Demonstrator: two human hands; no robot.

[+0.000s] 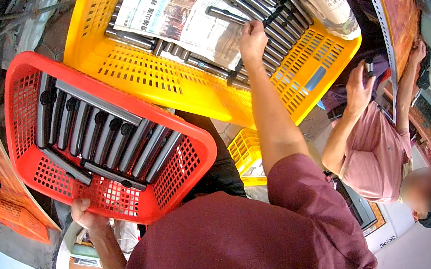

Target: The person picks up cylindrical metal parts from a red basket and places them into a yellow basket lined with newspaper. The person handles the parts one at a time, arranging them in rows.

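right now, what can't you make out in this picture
All in the head view:
- Left hand: some fingers hidden by the red basket.
- Right hand: its grip on the bar is masked by the hand itself.
- Under the newspaper: covered by its sheets.
- Yellow basket: far end cut off by the top edge.
- Item at the co-worker's hand: too small to identify.
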